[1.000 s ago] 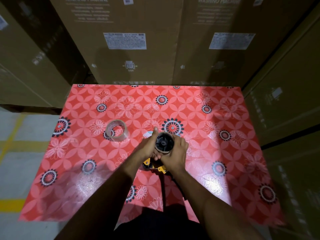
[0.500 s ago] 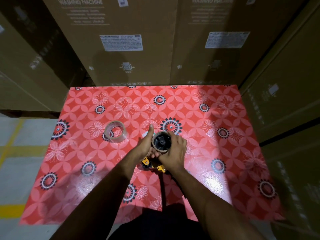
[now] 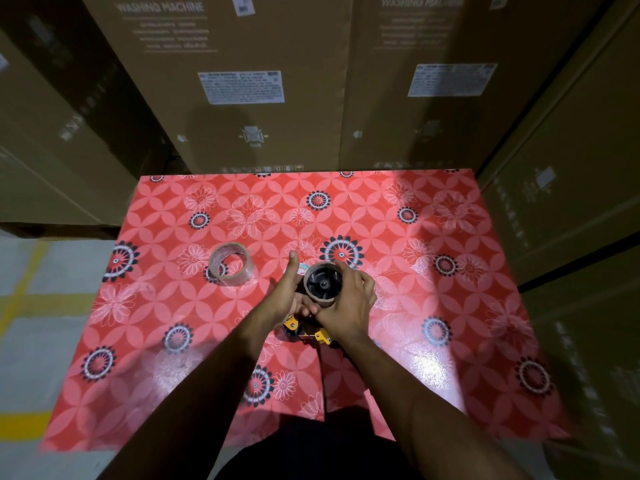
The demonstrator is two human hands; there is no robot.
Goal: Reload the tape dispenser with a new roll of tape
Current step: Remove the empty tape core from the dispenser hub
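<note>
Tape dispenser (image 3: 306, 332) gripped by both hands — new roll (image 3: 231, 267) beside, untouched.

Glossy patterned tablecloth (image 3: 433, 271); clear shiny tape roll (image 3: 231, 267); matt cardboard boxes (image 3: 242, 81); yellow plastic dispenser (image 3: 304, 332).

Tablecloth (image 3: 433, 306): red, pale petal lattice, black-white flowers. Tape roll (image 3: 231, 267), ten o'clock: clear, tan core. Dispenser (image 3: 308, 332): yellow-black. Cartons (image 3: 277, 46), twelve o'clock: brown.
</note>
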